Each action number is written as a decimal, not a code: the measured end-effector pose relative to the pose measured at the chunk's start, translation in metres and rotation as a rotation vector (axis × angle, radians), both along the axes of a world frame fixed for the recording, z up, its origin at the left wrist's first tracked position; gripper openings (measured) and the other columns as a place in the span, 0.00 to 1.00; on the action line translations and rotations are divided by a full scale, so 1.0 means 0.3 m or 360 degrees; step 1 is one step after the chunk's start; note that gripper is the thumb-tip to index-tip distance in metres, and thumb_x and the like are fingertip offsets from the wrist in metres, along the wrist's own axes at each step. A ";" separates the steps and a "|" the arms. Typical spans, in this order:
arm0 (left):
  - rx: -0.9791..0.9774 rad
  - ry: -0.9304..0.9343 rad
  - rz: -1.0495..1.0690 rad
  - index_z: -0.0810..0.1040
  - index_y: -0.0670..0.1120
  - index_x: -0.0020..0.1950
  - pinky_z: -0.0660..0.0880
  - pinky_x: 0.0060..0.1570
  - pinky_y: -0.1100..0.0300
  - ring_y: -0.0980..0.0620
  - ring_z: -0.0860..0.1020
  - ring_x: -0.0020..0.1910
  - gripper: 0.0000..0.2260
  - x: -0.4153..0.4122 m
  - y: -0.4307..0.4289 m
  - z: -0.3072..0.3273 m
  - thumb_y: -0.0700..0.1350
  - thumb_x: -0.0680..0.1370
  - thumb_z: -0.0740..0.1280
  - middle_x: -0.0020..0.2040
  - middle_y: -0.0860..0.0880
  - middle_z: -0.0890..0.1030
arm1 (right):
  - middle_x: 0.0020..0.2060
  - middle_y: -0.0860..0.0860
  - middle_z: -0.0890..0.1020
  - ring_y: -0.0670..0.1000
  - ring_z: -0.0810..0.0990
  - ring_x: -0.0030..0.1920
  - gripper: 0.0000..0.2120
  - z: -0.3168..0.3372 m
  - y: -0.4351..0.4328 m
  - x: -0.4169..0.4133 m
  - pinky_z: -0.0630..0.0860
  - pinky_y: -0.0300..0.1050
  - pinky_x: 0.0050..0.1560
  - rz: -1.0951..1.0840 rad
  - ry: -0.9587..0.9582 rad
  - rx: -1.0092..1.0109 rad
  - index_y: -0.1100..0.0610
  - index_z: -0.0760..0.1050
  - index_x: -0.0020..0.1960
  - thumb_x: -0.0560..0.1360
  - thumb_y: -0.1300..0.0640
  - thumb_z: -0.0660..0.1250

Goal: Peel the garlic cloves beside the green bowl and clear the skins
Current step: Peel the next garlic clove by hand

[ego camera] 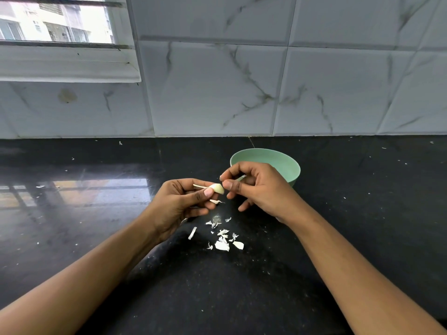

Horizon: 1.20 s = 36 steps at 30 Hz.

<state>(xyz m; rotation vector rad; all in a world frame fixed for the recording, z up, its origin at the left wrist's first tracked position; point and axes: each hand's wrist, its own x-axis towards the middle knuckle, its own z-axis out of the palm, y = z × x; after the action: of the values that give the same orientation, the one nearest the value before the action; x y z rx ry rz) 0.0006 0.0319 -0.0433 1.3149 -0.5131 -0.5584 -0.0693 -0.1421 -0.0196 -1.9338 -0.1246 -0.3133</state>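
Observation:
My left hand [183, 201] pinches a pale garlic clove [217, 188] between thumb and fingers, above the black counter. A strip of skin sticks out from the clove to the left, and another bit hangs below it. My right hand [256, 189] is right beside the clove, thumb and forefinger pinched at its tip. The green bowl [287, 160] stands just behind my right hand; its inside is mostly hidden. Several white garlic skins [223, 241] lie scattered on the counter below my hands.
The black polished counter [96, 213] runs wide on both sides, with tiny skin flecks here and there. A marbled tile wall [266, 81] rises behind the bowl. A white window frame [67, 61] is at the upper left.

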 end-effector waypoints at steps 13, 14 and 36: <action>0.0130 -0.0388 0.0164 0.84 0.46 0.46 0.77 0.34 0.64 0.57 0.80 0.38 0.10 -0.020 -0.002 -0.008 0.46 0.67 0.71 0.41 0.47 0.84 | 0.32 0.51 0.82 0.45 0.81 0.32 0.04 0.003 0.014 -0.012 0.78 0.37 0.29 0.0118 0.0246 0.0326 0.60 0.77 0.41 0.71 0.66 0.71; 0.0130 -0.0415 0.0160 0.84 0.47 0.48 0.77 0.36 0.64 0.57 0.81 0.40 0.11 -0.023 -0.004 -0.008 0.45 0.67 0.71 0.41 0.47 0.85 | 0.32 0.51 0.82 0.46 0.82 0.32 0.04 0.004 0.013 -0.013 0.79 0.37 0.30 0.0120 0.0278 0.0369 0.60 0.76 0.42 0.71 0.66 0.70; 0.0005 -0.0149 0.0067 0.80 0.45 0.56 0.76 0.33 0.69 0.56 0.83 0.39 0.14 -0.032 -0.017 -0.006 0.39 0.71 0.67 0.40 0.47 0.85 | 0.36 0.50 0.83 0.45 0.82 0.37 0.03 0.005 0.007 -0.010 0.80 0.42 0.33 0.0022 0.0161 0.0201 0.56 0.78 0.45 0.73 0.63 0.71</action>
<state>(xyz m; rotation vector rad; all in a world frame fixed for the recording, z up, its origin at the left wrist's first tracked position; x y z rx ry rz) -0.0090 0.0268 -0.0450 1.3563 -0.5603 -0.4650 -0.0723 -0.1400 -0.0183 -1.8185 -0.0506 -0.2085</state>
